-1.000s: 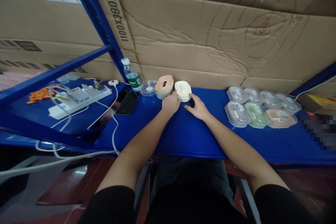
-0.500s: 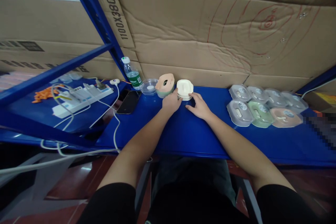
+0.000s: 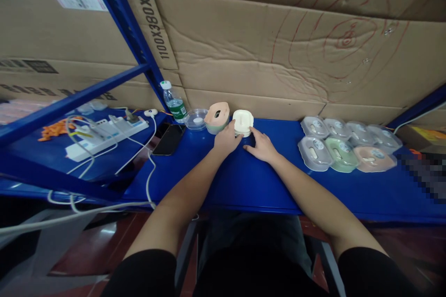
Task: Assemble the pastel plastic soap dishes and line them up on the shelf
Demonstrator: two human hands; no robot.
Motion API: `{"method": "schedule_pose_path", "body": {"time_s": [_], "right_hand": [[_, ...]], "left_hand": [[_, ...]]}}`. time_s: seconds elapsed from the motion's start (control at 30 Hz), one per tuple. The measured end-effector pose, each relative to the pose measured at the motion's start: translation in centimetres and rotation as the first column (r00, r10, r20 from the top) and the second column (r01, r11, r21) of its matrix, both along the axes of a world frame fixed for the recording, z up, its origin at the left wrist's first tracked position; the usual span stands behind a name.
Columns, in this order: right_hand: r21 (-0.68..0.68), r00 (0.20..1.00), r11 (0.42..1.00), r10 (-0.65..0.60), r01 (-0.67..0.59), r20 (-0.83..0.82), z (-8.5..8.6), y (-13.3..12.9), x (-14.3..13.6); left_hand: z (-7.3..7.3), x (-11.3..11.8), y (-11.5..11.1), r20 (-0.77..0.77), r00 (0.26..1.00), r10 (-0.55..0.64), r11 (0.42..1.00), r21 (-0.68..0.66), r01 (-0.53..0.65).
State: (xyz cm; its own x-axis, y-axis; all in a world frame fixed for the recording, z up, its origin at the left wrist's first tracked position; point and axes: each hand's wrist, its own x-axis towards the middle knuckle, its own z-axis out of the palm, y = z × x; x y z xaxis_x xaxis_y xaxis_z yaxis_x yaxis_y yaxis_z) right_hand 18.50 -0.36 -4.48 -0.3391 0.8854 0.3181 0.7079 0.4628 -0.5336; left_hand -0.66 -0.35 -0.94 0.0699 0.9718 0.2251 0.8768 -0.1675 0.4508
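Note:
A small stack of cream-coloured plastic dishes or lids (image 3: 243, 120) stands on the blue shelf in front of me, near the cardboard wall. My left hand (image 3: 226, 141) holds the stack's left and front side, its thumb along the front edge. At the stack's right front corner is my right hand (image 3: 263, 145), fingertips touching or very near it, with the thumb held well apart. Just left of the stack, a peach slotted piece (image 3: 218, 114) leans on a pale green one (image 3: 216, 128). Beside these lies a clear round lid (image 3: 195, 119).
Several clear-lidded containers (image 3: 315, 153) sit in two rows at the right. To the left are a water bottle (image 3: 175, 104), a black phone (image 3: 169, 139), a white power strip (image 3: 106, 138) with cables and an orange tangle (image 3: 55, 130). A blue post (image 3: 121, 18) rises behind them.
The whole view has shifted slightly. Both hands stay at the cream stack, with little visible movement; the right thumb is a bit farther out.

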Motion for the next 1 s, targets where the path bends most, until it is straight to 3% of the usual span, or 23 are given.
{"method": "schedule_pose_path", "body": {"time_s": [0.37,0.57,1.0], "right_hand": [[0.018,0.997,1.0,0.001,0.001,-0.075,-0.2,0.2,0.2],[0.01,1.0,1.0,0.015,-0.014,-0.015,0.4,-0.2,-0.1],[-0.002,1.0,1.0,-0.008,0.008,0.023,0.9,-0.6,-0.2]], "left_hand": [[-0.3,-0.2,0.7,-0.021,0.993,-0.112,0.986,0.125,0.114],[0.0,0.2,0.3,-0.078,0.997,-0.016,1.0,-0.023,0.014],[1.6,0.3,-1.0,-0.113,0.993,0.018,0.995,-0.098,-0.03]]}}
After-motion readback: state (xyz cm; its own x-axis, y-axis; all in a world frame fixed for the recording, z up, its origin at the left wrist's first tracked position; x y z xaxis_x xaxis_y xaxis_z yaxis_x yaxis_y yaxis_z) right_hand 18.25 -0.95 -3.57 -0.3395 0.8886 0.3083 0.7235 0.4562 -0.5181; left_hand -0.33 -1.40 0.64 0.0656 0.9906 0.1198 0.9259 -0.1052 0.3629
